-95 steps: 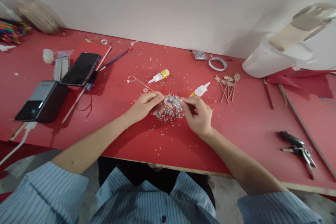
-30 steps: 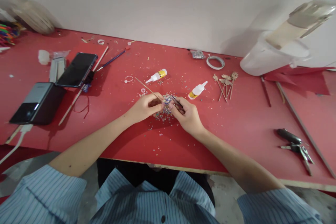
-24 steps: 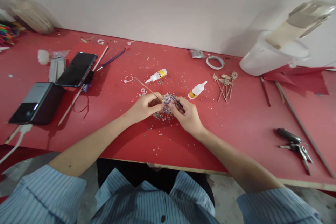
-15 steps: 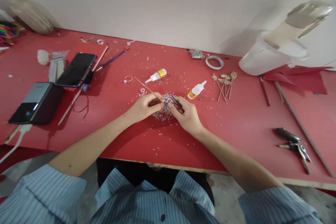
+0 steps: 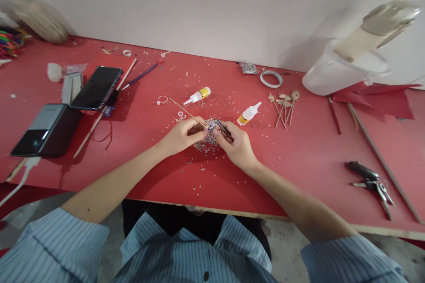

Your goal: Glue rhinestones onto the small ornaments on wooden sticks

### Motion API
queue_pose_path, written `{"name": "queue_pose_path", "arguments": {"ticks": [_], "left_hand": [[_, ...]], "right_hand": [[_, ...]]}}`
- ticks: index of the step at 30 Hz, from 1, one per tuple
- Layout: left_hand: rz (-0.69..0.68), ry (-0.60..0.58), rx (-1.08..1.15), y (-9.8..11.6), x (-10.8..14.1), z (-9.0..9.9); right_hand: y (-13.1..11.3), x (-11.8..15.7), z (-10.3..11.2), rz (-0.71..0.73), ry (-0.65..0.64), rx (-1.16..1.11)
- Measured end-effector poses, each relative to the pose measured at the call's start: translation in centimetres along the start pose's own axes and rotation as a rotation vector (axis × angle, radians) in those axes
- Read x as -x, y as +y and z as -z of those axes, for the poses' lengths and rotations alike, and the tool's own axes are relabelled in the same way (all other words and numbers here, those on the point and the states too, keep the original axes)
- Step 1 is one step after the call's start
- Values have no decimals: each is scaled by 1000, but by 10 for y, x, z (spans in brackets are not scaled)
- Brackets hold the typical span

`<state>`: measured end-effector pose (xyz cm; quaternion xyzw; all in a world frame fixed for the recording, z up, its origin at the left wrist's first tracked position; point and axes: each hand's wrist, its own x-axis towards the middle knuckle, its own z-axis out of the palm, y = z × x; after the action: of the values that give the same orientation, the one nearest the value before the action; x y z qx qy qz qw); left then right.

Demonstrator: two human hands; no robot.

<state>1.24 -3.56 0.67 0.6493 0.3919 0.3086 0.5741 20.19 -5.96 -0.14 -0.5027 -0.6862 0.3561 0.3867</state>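
Between the fingers of my left hand point(image 5: 186, 135) is a thin wooden stick point(image 5: 183, 108), its free end pointing up and left. My right hand point(image 5: 234, 143) is closed on dark tweezers point(image 5: 223, 127), whose tips reach toward the stick's end near my left fingertips. Below both hands lies a heap of small glittery chips point(image 5: 209, 143), spread over the red table point(image 5: 159, 188). What is fixed at the stick's held end is too small to make out. One glue bottle point(image 5: 201, 94) lies beyond my left hand; another glue bottle point(image 5: 249, 113) lies beyond my right.
Several sticks with leaf-shaped tops point(image 5: 284, 104) lie right of the bottles, near a tape roll point(image 5: 271, 78). At left are a phone point(image 5: 96, 88), a power bank point(image 5: 46, 130) and a paintbrush point(image 5: 141, 75). A white bucket point(image 5: 327, 70) and keys point(image 5: 375, 185) are at right.
The stick and my right fingers have shifted very slightly. Both hands keep their grip, and everything else lies as before.
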Motion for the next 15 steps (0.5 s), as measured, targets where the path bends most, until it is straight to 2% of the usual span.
{"name": "queue_pose_path", "arguments": {"ticks": [15], "left_hand": [[-12, 45, -26, 1, -1, -3]], "right_hand": [[-2, -1, -1, 5, 5, -25]]}}
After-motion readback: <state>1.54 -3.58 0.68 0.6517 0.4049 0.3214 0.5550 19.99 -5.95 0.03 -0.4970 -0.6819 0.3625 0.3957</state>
